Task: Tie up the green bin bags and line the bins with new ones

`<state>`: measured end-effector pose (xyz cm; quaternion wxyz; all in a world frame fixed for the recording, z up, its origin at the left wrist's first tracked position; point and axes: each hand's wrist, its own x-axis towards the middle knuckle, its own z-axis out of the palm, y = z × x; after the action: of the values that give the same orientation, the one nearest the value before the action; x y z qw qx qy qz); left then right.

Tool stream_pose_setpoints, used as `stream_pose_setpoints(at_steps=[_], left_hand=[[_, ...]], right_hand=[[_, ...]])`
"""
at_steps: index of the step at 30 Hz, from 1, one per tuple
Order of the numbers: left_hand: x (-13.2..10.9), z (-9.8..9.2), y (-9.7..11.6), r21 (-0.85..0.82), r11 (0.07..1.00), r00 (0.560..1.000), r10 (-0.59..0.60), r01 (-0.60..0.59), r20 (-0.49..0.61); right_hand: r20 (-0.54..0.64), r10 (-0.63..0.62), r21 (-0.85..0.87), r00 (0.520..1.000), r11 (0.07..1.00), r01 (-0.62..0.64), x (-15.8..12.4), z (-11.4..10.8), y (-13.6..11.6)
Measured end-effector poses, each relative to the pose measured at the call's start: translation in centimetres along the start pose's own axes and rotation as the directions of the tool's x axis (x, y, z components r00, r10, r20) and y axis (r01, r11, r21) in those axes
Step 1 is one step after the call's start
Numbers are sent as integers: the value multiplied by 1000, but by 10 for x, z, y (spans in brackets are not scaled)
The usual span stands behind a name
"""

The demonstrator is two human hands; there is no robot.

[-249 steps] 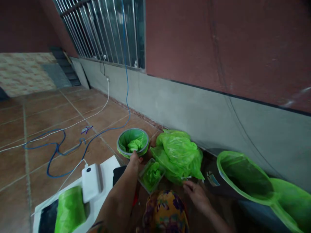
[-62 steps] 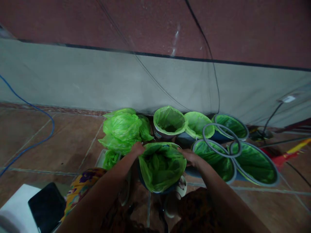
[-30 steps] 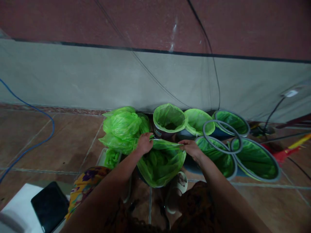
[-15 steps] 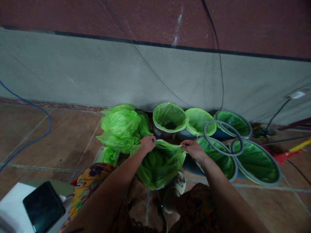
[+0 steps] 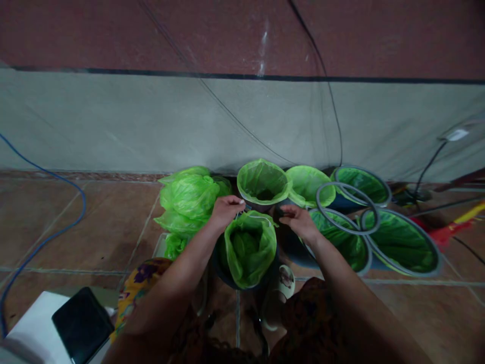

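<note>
A green plastic drawstring bag [image 5: 246, 258] sits in a dark bin [image 5: 223, 275] between my knees, its mouth drawn in and narrowed. Along its back edge runs a thin white drawstring [image 5: 261, 218]. My left hand [image 5: 227, 211] is closed in a pinch at the rim's back left, on what looks like that string. Just off the back right of the rim, my right hand [image 5: 299, 221] has its fingers curled together; whatever they hold is too small to make out.
Behind stand bins lined with green bags [image 5: 263, 182]. More lined bins, with loose grey rings [image 5: 347, 208] on top, are at right. A heap of green bags [image 5: 191, 197] lies left. A black phone-like device [image 5: 82, 323] rests on a white surface; a blue cable [image 5: 56, 177] crosses the floor.
The bag's wide mouth has shrunk and gathered, and its edge no longer stretches between my hands. The dark bin around it now shows. My left hand has moved slightly up and left.
</note>
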<state>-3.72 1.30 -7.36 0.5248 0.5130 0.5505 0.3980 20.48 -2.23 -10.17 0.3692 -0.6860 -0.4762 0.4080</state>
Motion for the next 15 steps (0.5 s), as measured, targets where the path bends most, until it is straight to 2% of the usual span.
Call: stream_pose_setpoints(at_steps=[3, 4, 6, 7, 9, 11, 12, 14, 15], left_hand=[[-13, -10, 36, -23, 995, 995, 99, -99, 1], [-17, -14, 45, -8, 993, 993, 120, -120, 18], [-22, -21, 58, 36, 988, 987, 149, -152, 60], [-24, -24, 61, 58, 984, 984, 161, -166, 76], [-26, -28, 61, 85, 979, 980, 178, -185, 84], [-27, -28, 54, 68, 980, 981, 180, -185, 70], [-29, -27, 49, 42, 984, 984, 170, -173, 60], [-31, -25, 38, -21, 991, 991, 133, -132, 29], [-32, -24, 34, -45, 993, 994, 112, -111, 14]], right_hand=[[-37, -182, 65, 983, 981, 184, -14, 6, -22], [2, -237, 97, 972, 967, 235, -23, 10, -28], [202, -305, 141, 931, 949, 280, -43, 19, -35], [344, -302, 124, 889, 953, 275, -53, 25, -34], [614, -223, -25, 757, 953, 301, -74, 38, -24], [772, -133, -205, 622, 874, 442, -90, 48, -7], [812, -103, -269, 574, 807, 525, -96, 53, 2], [848, -52, -363, 528, 669, 649, -104, 61, 18], [846, -23, -409, 533, 612, 677, -106, 65, 24]])
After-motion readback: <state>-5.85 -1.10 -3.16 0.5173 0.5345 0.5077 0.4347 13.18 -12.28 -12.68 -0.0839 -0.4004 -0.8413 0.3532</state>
